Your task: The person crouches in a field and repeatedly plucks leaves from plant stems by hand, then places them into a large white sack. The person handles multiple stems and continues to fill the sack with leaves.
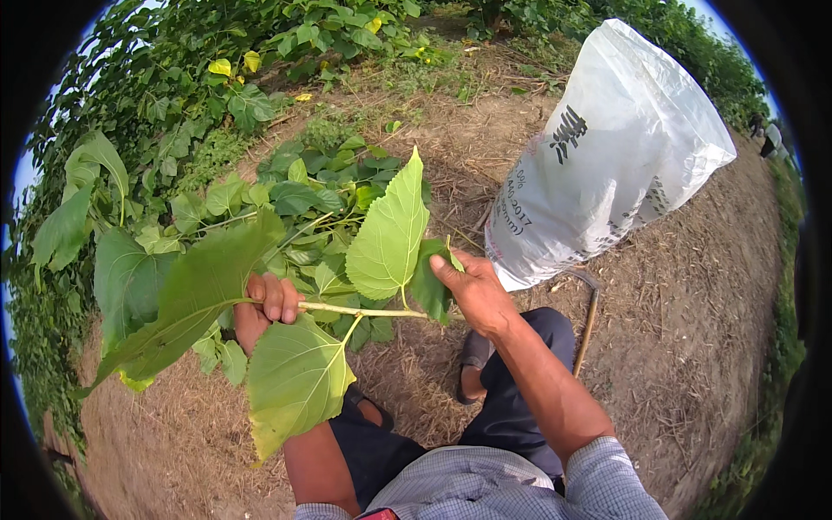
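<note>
My left hand (266, 304) is closed around a pale green leafy branch (370, 311), which crosses in front of me roughly level. Broad toothed leaves grow from it, one large leaf (390, 227) pointing up and another (296, 380) hanging below the stem. At the branch's right part, my right hand (471, 283) has its thumb and fingers closed on a darker green leaf (430, 279). Several big leaves at the left hide part of my left hand and forearm.
Cut leafy branches (312, 195) lie in a pile beyond my hands. A tall white woven sack (604, 156) bearing writing stands at the right, with a wooden-handled tool (588, 325) beside its base. Green bushes (162, 71) line the left; a person (773, 140) is far off right.
</note>
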Tool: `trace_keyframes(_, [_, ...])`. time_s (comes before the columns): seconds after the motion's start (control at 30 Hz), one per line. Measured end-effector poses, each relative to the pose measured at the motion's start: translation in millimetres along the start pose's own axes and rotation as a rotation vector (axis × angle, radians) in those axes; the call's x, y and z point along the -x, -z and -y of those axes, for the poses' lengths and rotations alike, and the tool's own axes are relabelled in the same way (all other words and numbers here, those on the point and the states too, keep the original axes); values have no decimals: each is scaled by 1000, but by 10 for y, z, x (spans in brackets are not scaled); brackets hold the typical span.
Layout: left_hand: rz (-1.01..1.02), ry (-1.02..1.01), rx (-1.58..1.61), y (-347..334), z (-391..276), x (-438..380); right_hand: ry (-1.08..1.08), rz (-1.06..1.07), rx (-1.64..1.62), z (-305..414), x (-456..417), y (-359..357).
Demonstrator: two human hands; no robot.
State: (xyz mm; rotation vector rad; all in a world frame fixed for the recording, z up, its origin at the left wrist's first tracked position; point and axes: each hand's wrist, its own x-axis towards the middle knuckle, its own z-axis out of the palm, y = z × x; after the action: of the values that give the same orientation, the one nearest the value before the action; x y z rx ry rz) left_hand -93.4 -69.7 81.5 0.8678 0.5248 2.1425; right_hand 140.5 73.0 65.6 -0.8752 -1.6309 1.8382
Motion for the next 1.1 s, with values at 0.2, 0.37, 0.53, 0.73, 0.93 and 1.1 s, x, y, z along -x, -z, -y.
trace_keyframes(0.2, [-16,64,8,81,162,27,240,99,104,-12,46,-323])
trace_keyframes(0.37, [69,-11,292,132,110,-16,-106,-108,-791,-235,-137,-222])
trace_keyframes(0.53, [20,510,296,109,-206,-132,-98,-400,-777,-268,-316,112])
trace_keyframes(0.73, [171,152,72,388,-20,-46,60,-214,-598,-97,-165,44])
trace_keyframes(0.93, [207,112,195,414,182,-165,223,147,-206,207,144,-321])
trace_keyframes(1.1, [-364,65,75,116,318,-118,101,340,-43,284,250,-488])
